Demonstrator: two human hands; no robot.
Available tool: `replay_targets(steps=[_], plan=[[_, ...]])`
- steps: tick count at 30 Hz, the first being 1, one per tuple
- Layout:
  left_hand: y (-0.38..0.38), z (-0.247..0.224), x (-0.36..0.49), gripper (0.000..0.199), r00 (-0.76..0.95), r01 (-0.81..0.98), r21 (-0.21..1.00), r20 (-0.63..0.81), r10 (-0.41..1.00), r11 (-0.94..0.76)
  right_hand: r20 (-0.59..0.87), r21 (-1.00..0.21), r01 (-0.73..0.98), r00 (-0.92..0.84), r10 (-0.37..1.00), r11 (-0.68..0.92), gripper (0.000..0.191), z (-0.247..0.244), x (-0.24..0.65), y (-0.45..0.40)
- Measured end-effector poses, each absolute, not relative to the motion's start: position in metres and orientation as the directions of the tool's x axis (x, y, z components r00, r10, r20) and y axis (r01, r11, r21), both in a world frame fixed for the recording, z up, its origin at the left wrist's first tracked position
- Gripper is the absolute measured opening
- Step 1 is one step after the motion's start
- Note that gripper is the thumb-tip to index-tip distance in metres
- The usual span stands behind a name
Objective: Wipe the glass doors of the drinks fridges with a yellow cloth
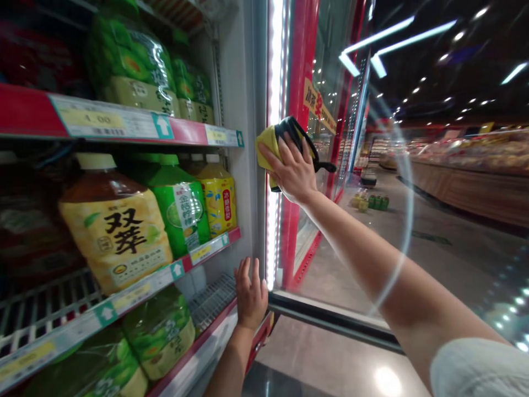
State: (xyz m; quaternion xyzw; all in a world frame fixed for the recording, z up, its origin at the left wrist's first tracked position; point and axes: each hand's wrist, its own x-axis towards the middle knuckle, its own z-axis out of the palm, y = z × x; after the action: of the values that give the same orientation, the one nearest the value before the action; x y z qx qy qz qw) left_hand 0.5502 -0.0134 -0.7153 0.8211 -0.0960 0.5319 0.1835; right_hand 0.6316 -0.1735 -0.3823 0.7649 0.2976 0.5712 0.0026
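Note:
My right hand [294, 168] is raised and presses a yellow and black cloth [268, 143] against the lit strip [276, 71] at the edge of the cooler opening. Its fingers lie over the cloth, and a dark loop and tail of it hang out on the right. Lower down, my left hand [251, 295] has its fingers stretched upward, close to the grey inner side wall [243, 215] of the cooler. Nothing shows in it. Whether its palm touches the wall I cannot tell.
Shelves at left hold large drink bottles: a yellow-labelled one [119, 231], a green one [179, 204] and several others. Price rails [136, 118] edge the shelves. The glass door [372, 259] stands swung out at right, with the store floor and a produce counter [467, 182] behind it.

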Motion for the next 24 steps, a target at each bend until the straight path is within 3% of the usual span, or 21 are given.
replay_targets(steps=[5, 16, 21, 24], plan=[[-0.02, -0.72, 0.55, 0.066, 0.476, -0.354, 0.237, 0.879, 0.044, -0.905, 0.83, 0.425, 0.454, 0.151, 0.537, -0.783, 0.062, -0.432, 0.622, -0.181], [-0.018, -0.734, 0.541, 0.07, 0.563, -0.345, 0.265, 0.826, 0.027, -0.9, 0.608, 0.457, 0.656, 0.263, 0.749, -0.601, 0.083, -0.622, 0.597, -0.202], [-0.017, -0.731, 0.533, 0.067, 0.555, -0.312, 0.275, 0.829, 0.061, -0.909, 0.514, 0.454, 0.707, 0.29, 0.807, -0.542, 0.066, -0.686, 0.585, -0.203], [-0.021, -0.729, 0.53, 0.066, 0.556, -0.327, 0.27, 0.83, 0.046, -0.906, 0.491, 0.493, 0.696, 0.273, 0.827, -0.522, 0.05, -0.698, 0.566, -0.235]])
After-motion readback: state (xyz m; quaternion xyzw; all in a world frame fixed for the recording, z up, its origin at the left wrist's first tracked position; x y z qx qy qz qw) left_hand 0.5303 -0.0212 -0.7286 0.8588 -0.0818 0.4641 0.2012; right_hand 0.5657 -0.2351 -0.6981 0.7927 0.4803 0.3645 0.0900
